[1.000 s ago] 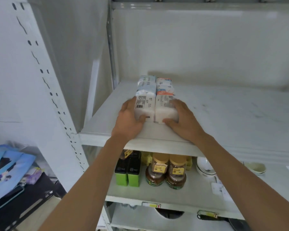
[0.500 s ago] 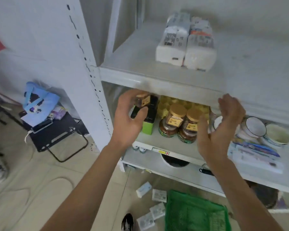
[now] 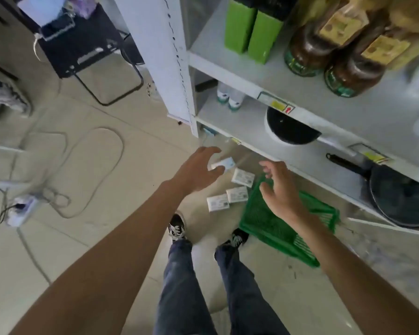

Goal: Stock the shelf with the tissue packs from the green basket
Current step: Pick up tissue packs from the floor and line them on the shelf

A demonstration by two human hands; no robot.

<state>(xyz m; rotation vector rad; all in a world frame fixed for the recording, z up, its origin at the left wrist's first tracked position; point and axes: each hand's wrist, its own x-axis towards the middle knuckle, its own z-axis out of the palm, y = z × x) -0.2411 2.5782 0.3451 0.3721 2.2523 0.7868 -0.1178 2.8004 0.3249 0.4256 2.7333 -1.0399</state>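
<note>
Tissue packs (image 3: 230, 187): on floor beneath left hand (image 3: 200, 171), nearer it than right hand (image 3: 279, 189); both hands spread, empty.

Bare floor (image 3: 87, 238) lay open left of the four tissue packs (image 3: 242, 176), giving free room from that side. The green basket (image 3: 276, 228) stood just right of them, and the lowest shelf edge (image 3: 300, 165) overhung behind. Two shoes (image 3: 177, 228) stood near the packs in front.
</note>
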